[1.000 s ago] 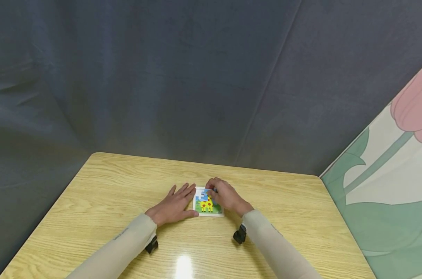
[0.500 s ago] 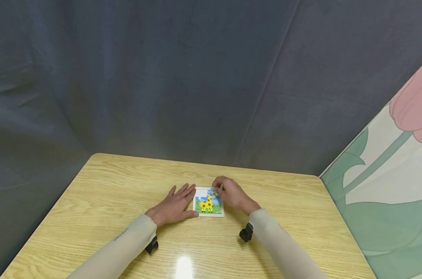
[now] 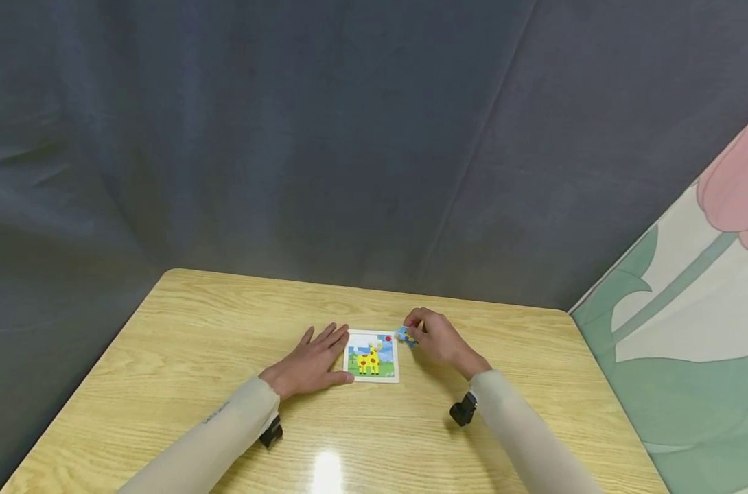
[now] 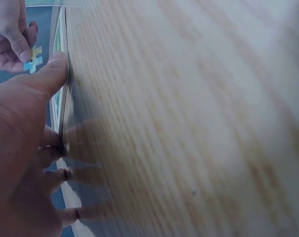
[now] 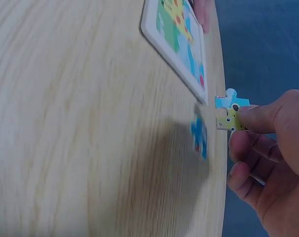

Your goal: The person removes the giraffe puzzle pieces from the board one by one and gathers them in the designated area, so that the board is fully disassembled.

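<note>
My left hand (image 3: 306,363) lies flat with spread fingers on the table; its thumb and index fingertip rest at the left edge of a white-framed giraffe jigsaw puzzle (image 3: 374,380). Right of the puzzle, my right hand (image 3: 438,337) pinches a puzzle piece (image 5: 228,118) between thumb and index finger. This piece is blue and yellow with a giraffe's eyes and has left the frame. A second blue puzzle piece (image 5: 199,138) shows low by the tabletop beneath the right hand. White base shows at the puzzle's upper left, and a red dot sits in its upper right corner.
The wooden table (image 3: 226,309) ends at a dark grey curtain (image 3: 349,171) behind. A flower-printed cloth (image 3: 689,329) hangs along the right side. Black wrist cameras (image 3: 463,409) sit below both wrists.
My right hand has moved right, off the puzzle, carrying the giraffe-face piece. The blue pieces along the puzzle's top have come out, baring white base. My left hand stays put.
</note>
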The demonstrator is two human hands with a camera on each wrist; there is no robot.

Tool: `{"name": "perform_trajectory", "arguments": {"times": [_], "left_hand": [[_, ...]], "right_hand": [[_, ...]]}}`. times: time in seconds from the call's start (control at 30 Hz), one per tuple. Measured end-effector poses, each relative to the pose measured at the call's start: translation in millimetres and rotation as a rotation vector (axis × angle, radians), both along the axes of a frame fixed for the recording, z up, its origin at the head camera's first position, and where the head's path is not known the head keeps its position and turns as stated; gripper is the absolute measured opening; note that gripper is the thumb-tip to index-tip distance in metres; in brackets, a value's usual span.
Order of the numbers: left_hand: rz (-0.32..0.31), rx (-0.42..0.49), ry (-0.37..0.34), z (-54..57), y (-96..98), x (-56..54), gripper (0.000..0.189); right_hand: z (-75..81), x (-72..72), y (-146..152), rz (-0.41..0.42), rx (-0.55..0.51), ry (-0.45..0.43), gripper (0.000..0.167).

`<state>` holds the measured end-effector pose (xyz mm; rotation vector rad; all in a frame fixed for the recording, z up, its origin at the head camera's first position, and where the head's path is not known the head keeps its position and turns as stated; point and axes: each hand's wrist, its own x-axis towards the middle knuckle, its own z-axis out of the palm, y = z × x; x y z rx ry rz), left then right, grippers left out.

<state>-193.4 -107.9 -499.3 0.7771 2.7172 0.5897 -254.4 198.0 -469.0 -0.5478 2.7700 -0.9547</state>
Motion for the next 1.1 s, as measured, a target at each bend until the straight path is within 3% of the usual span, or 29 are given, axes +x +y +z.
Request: {"name": "perform_trajectory", "arguments": {"times": [0.67, 1.1], "left_hand": [[0.0, -0.006, -0.008, 3.6, 1.0, 1.1, 0.088], [-0.001, 0.007, -0.003, 3.2, 0.2, 0.7, 0.088]], "right_hand": [[7.6, -3.6, 59.2, -0.047, 0.024, 0.006, 0.009], [-6.0, -7.1, 65.1, -0.017, 0.039, -0.011, 0.008]]}}
